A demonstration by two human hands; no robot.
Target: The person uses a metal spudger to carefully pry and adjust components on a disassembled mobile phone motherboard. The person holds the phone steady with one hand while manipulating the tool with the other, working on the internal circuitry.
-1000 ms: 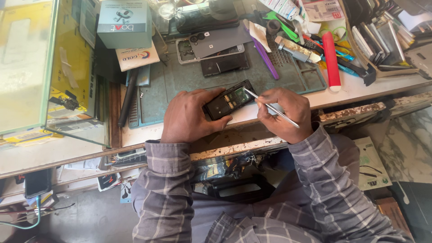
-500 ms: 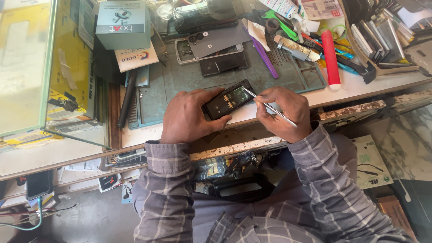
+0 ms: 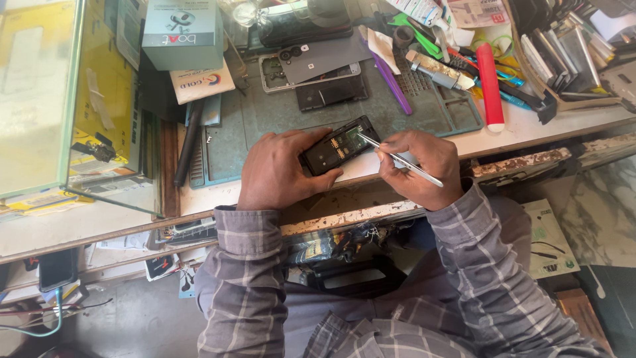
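Opened black phone [image 3: 339, 146] gripped by left hand [image 3: 278, 169]; right hand [image 3: 417, 166] pinches thin metal tweezers [image 3: 397, 158].

hands [image 3: 278, 169]: 2 | opened phones [image 3: 339, 145]: 3 | tweezers [image 3: 400, 160]: 1 | red tube [image 3: 489, 87]: 1

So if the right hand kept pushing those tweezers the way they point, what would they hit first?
Most likely the opened phone in the left hand: the right hand aims the tweezers up-left, and their tip already looks to be at its exposed inside.
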